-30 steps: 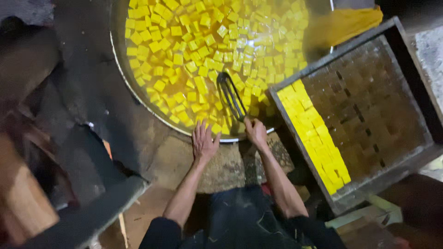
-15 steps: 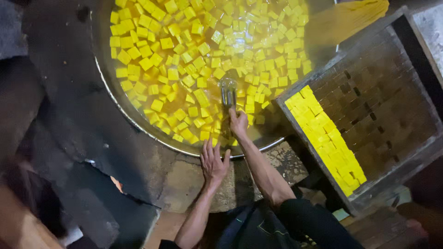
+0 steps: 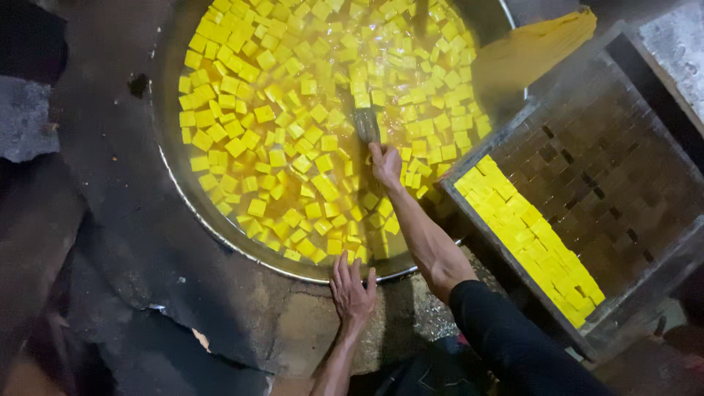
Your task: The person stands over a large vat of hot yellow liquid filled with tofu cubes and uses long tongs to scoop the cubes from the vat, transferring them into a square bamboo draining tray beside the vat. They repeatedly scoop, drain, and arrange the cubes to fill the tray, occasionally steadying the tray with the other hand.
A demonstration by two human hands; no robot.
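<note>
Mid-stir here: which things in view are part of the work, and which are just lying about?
In use:
right hand gripping the skimmer
yellow cubes floating in the big pan
left hand braced on the stone ledge
tray part-filled with a row of cubes

Lying about:
yellow cloth
grey slab

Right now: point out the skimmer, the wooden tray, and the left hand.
skimmer [image 3: 366, 125]: head view, on its flat head among the floating yellow cubes.
wooden tray [image 3: 664, 268]: head view, on its near right rim.
left hand [image 3: 351, 291]: head view, on the back of the hand, pressed on the stone ledge.
</note>
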